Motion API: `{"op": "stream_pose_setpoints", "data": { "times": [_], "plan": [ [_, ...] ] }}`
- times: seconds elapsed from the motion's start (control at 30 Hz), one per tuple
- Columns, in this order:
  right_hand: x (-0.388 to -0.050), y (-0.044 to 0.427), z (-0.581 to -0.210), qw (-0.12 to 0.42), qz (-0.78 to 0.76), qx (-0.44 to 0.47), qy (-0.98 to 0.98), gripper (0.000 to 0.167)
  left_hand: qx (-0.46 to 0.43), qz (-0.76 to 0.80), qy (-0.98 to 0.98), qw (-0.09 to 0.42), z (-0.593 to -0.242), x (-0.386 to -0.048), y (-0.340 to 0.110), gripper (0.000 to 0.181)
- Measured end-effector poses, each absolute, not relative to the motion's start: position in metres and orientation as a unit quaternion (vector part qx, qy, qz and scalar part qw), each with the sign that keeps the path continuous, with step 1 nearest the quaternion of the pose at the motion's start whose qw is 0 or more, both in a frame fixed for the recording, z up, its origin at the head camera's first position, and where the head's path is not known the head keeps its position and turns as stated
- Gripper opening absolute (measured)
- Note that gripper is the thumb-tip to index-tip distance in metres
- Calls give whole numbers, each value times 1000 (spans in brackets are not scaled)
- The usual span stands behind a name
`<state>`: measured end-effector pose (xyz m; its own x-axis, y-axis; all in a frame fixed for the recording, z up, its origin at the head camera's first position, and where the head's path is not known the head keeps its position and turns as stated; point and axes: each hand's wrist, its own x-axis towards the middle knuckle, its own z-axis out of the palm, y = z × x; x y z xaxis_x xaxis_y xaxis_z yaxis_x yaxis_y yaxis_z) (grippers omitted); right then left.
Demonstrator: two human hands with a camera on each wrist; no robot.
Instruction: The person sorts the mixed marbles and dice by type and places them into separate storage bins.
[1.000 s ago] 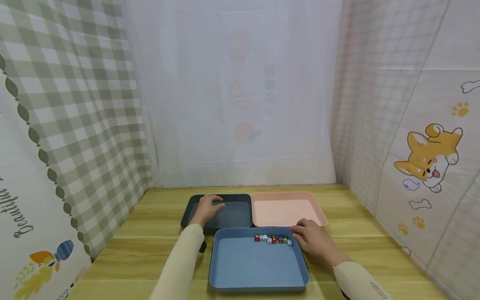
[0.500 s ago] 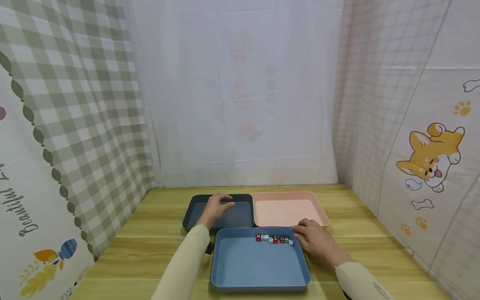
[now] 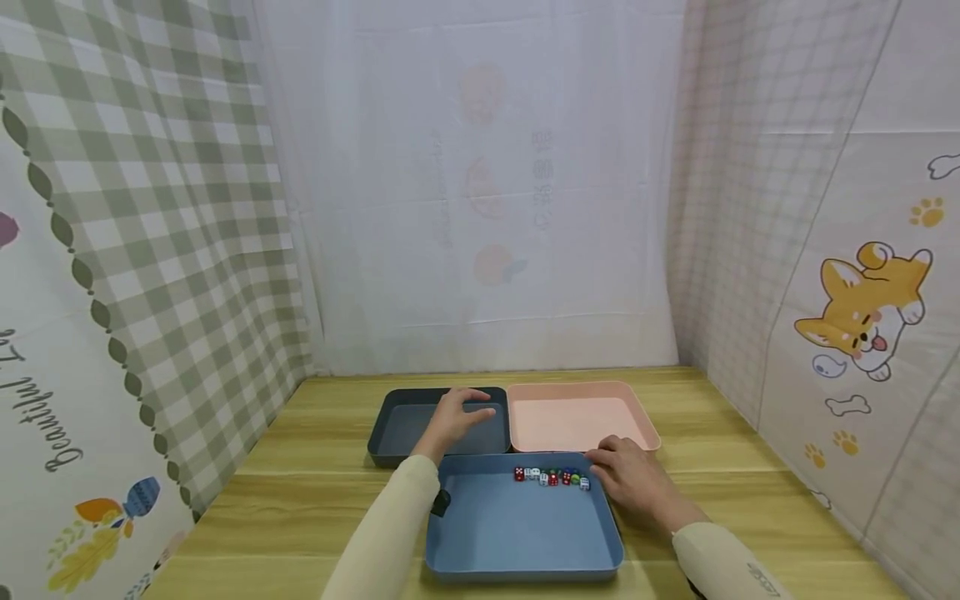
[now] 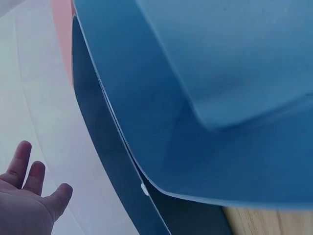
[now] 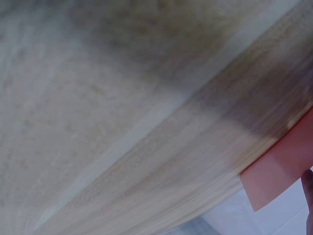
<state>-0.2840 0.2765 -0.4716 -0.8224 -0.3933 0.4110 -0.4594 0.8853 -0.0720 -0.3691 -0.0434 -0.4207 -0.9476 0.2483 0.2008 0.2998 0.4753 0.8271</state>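
My left hand [image 3: 454, 423] hovers over the dark blue tray [image 3: 386, 429], thumb and fingers spread apart with nothing between them. In the left wrist view, the fingers [image 4: 34, 178] of that hand are parted too. At the back right corner of the light blue tray [image 3: 517, 533] rests my right hand [image 3: 633, 477], fingers loosely bent and close to the rim. Several small dice [image 3: 552, 479], red, white, green and blue, lie in a row along the far side of the light blue tray. Only a fingertip [image 5: 308, 183] of the right hand shows in the right wrist view.
A pink tray [image 3: 581, 421] stands beside the dark blue one, behind the light blue tray. All three sit on a wood-patterned table [image 3: 300, 517]. Cloth curtains [image 3: 487, 325] enclose the back and both sides.
My left hand has moved rightward across the dark blue tray, its forearm now reaching over the light blue tray's left edge. The right hand and the dice stay in place.
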Motion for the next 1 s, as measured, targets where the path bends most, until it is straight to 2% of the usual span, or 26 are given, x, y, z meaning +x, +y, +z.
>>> {"op": "stream_pose_setpoints", "data": {
  "times": [0.33, 0.63, 1.0],
  "plan": [
    [-283, 275, -469, 184, 85, 217, -955, 24, -165, -454, -876, 23, -428, -355, -28, 31],
    [-284, 275, -471, 184, 87, 218, -954, 24, -181, -398, -899, 31, -442, -340, -17, 16],
    [-285, 274, -472, 178, 96, 204, -958, 25, -179, -350, -919, 31, -457, -333, -14, 8]
  ]
}}
